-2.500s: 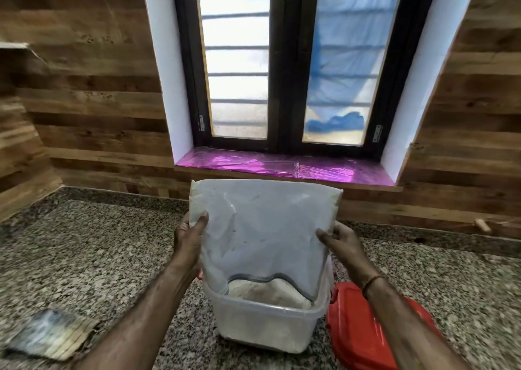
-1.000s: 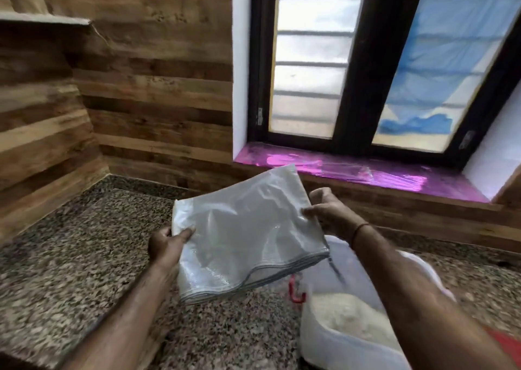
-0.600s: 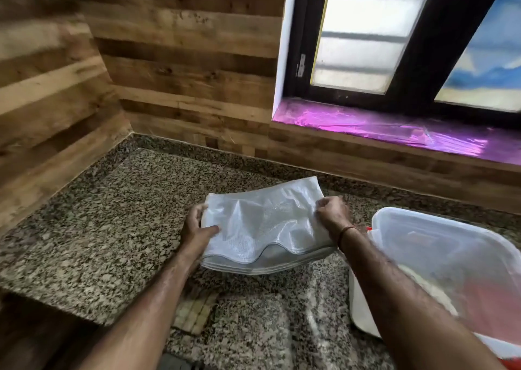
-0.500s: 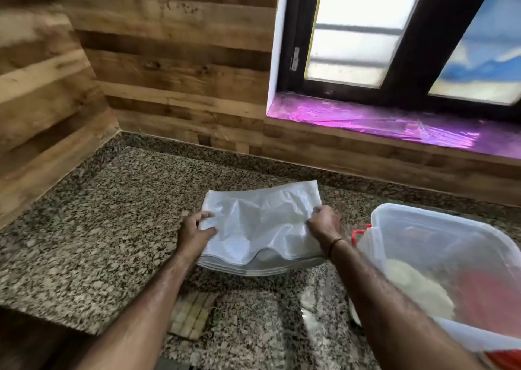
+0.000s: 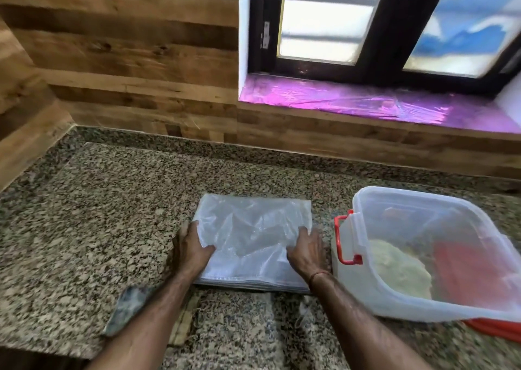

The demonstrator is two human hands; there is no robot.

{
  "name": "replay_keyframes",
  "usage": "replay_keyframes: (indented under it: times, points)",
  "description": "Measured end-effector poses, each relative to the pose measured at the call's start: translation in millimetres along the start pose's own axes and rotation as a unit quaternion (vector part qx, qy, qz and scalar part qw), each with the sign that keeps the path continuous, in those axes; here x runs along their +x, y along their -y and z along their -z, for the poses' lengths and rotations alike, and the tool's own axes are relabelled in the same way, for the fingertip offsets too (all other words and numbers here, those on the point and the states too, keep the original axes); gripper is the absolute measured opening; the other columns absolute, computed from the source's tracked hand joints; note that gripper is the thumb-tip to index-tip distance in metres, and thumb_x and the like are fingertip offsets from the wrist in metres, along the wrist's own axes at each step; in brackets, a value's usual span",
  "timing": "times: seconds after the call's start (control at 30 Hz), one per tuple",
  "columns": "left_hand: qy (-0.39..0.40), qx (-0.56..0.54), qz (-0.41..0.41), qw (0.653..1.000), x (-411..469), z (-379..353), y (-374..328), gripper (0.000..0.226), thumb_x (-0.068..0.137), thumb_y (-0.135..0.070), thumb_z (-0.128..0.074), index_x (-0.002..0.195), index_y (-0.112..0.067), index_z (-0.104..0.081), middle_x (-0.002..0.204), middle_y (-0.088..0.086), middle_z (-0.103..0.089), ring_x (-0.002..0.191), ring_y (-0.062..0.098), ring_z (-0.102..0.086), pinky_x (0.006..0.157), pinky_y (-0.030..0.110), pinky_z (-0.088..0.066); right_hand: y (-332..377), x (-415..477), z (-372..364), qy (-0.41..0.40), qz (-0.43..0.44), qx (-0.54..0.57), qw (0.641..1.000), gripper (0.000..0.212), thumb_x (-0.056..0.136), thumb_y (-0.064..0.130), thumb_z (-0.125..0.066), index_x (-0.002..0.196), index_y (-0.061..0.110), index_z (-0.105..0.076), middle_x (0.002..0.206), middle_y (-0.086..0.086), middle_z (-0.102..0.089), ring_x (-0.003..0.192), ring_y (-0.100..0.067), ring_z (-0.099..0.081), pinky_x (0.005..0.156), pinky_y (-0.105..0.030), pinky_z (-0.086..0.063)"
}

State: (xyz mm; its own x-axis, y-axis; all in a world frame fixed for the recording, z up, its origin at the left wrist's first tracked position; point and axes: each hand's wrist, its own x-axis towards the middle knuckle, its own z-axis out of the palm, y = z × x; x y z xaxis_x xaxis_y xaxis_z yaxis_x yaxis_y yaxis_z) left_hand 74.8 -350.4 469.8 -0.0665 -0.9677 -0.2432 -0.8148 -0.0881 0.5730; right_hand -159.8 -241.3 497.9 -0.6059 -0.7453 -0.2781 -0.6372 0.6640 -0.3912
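Observation:
An empty white plastic bag lies flat on the granite counter, its open hemmed edge toward me. My left hand holds the bag's left edge, with its fingers hidden under the plastic. My right hand rests flat on top of the bag's right side. Just to the right stands a clear plastic tub with a red latch. A heap of white powder lies inside the tub.
A red lid shows under the tub's near right corner. A small woven mat lies by the counter's front edge under my left forearm. Wood-panelled walls close the back and left, and a window with a purple-covered sill sits behind.
The bag was held upright over the tub, then carried left and lowered. It now lies flat on the counter, with my hands lower on it.

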Motion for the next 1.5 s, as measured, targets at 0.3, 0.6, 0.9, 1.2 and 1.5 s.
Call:
replay_keyframes:
  times: [0.3,0.6,0.9,1.2,1.5]
  points:
    - [-0.082,-0.157,-0.155,0.972,-24.2,27.8,-139.2,0.069,0.087,-0.044,-0.075,0.145,-0.019,-0.047,0.146,0.008,-0.054,0.132,0.029,-0.052,0.103,0.042,-0.046,35.1,-18.7,93.9,-0.098,0.194,0.237,0.947,0.057,0.094,0.021,-0.063,0.146,0.011,-0.045,0.156,-0.016,-0.032,0.145,-0.026,-0.034,0.112,-0.021,-0.023]
    - [-0.125,-0.169,-0.264,0.941,-130.7,-24.2,-294.9,0.064,0.087,-0.047,-0.075,0.141,-0.024,-0.049,0.145,0.007,-0.054,0.133,0.027,-0.051,0.109,0.045,-0.045,-117.1,-14.0,247.8,-0.241,0.238,0.26,0.904,0.04,0.086,0.028,-0.073,0.125,0.021,-0.063,0.124,0.0,-0.059,0.101,-0.017,-0.064,0.09,-0.03,-0.052]
    - [-0.029,-0.102,-0.277,0.955,-258.6,-181.1,-432.9,0.083,0.086,-0.056,-0.071,0.152,-0.015,-0.04,0.154,0.009,-0.047,0.142,0.029,-0.042,0.113,0.039,-0.037,-341.6,0.8,313.0,-0.246,0.112,0.197,0.942,0.044,0.086,0.043,-0.072,0.123,0.02,-0.064,0.122,-0.007,-0.062,0.107,-0.028,-0.065,0.087,-0.036,-0.053]
    - [0.016,0.012,-0.225,0.974,-292.1,-258.7,-453.9,0.075,0.091,-0.051,-0.067,0.147,-0.006,-0.044,0.147,0.019,-0.053,0.134,0.037,-0.05,0.103,0.042,-0.042,-520.6,7.0,290.5,-0.098,-0.167,0.113,0.975,0.085,0.075,0.065,-0.071,0.142,0.019,-0.044,0.144,-0.014,-0.048,0.132,-0.037,-0.049,0.104,-0.05,-0.042]
    - [-0.041,-0.013,-0.221,0.974,-298.2,-261.8,-452.7,0.032,0.088,-0.043,-0.071,0.097,-0.014,-0.058,0.089,0.006,-0.066,0.08,0.027,-0.058,0.066,0.032,-0.037,-582.0,27.4,219.2,-0.01,-0.252,0.139,0.957,0.096,0.06,0.06,-0.087,0.133,0.017,-0.04,0.126,-0.013,-0.054,0.111,-0.029,-0.055,0.093,-0.043,-0.051]
